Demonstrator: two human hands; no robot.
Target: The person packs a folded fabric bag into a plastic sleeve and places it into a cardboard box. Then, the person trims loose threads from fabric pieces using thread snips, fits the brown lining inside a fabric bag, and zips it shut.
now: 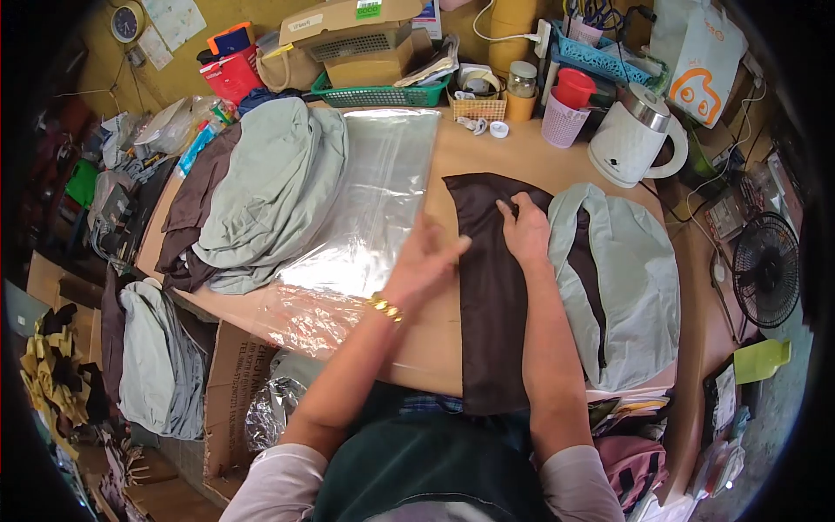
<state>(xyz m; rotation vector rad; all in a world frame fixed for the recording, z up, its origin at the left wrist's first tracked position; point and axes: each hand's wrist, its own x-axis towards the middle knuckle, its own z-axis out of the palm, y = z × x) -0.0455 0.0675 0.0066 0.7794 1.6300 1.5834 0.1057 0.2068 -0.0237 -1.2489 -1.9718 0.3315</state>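
Observation:
A dark brown cloth (491,322) lies as a long folded strip in front of me, its lower end hanging over the table's near edge. My right hand (528,230) rests on its upper part, fingers bent and gathered on the fabric. To the strip's left, my left hand (424,261) is above the table with fingers apart and slightly blurred, its thumb near the cloth's edge; nothing shows in it. Against the strip's right side is a pale grey-green folded cloth (639,296) with a dark brown opening. Clear plastic bags (374,191) lie flat on the left.
A heap of grey-green and brown cloth (270,178) covers the table's left part. At the back stand a green basket (378,96), a lilac cup (564,122) and a white kettle (631,139). A black fan (765,261) is at right, a cardboard box (235,396) lower left.

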